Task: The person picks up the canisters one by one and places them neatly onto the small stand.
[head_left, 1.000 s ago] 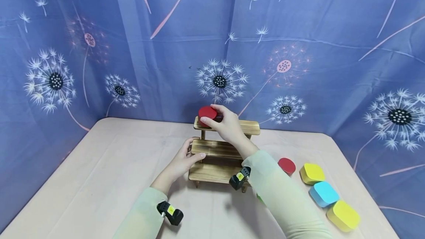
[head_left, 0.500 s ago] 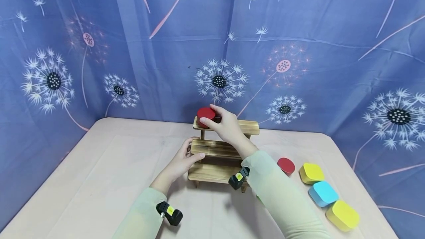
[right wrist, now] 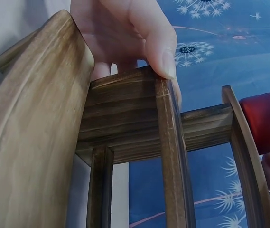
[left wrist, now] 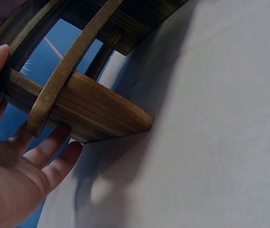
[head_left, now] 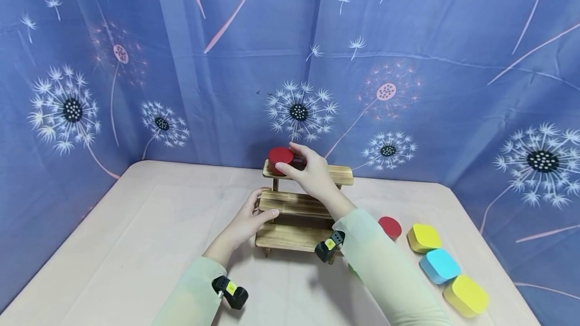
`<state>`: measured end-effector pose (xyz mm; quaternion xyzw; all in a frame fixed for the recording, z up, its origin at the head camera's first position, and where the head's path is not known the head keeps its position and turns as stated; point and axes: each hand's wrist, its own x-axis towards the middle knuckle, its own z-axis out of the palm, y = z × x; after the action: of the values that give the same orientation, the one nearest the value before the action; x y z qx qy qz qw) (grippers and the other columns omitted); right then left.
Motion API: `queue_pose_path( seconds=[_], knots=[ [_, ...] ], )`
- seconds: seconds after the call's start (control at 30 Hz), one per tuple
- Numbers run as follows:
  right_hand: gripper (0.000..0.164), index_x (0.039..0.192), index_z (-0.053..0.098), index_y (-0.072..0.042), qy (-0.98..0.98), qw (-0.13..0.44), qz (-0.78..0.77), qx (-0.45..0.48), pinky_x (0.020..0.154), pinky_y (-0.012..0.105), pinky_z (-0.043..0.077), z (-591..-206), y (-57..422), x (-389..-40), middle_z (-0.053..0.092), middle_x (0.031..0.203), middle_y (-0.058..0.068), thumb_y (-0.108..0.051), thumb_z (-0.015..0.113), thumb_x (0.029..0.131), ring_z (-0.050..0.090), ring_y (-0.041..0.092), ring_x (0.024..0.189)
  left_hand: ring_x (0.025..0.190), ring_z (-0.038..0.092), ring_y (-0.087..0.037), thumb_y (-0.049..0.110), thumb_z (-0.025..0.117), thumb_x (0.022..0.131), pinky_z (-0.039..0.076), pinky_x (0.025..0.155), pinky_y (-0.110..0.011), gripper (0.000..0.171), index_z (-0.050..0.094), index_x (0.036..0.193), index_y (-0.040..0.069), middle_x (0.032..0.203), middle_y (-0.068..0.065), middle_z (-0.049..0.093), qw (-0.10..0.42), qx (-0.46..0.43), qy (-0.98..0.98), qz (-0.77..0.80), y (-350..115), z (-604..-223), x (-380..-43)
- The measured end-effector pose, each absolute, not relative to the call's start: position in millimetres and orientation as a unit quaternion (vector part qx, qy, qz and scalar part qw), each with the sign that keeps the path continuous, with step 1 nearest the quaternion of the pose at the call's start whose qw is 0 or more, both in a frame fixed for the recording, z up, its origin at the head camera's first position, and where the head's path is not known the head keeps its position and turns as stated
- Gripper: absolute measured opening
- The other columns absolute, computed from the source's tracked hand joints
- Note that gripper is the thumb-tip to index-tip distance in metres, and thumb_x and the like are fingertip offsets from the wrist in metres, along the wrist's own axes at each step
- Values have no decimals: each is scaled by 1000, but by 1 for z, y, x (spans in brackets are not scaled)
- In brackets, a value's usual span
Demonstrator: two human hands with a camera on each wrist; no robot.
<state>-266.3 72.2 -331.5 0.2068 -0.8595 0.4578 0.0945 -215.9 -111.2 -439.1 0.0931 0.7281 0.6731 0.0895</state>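
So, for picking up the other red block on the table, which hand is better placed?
Probably the right hand, once it releases the red block it pinches on the top shelf: the other red block lies to the right of the wooden stand, while the left hand grips the stand's left end.

Blue dandelion-print cloth (head_left: 235,94) facing me, pale tabletop (head_left: 149,250), to my right a red round block (head_left: 390,227), two yellow blocks (head_left: 467,296), light-blue block (head_left: 440,265) between them, green sliver (head_left: 353,269).
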Motion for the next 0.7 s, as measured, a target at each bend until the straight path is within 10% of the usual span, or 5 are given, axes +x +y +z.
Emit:
queue_pose_path(
  seconds=[0.7],
  knots=[
    [60,134,51,-6,-838,110,488,218,104,40,42,-335,97,-252,61,126,14,-28,73,82,56,24,119,121,52,-27,21,66,88,42,101,-40,64,31,142,22,132,-13,46,89,78,738,665,-110,-438,-215]
  ],
)
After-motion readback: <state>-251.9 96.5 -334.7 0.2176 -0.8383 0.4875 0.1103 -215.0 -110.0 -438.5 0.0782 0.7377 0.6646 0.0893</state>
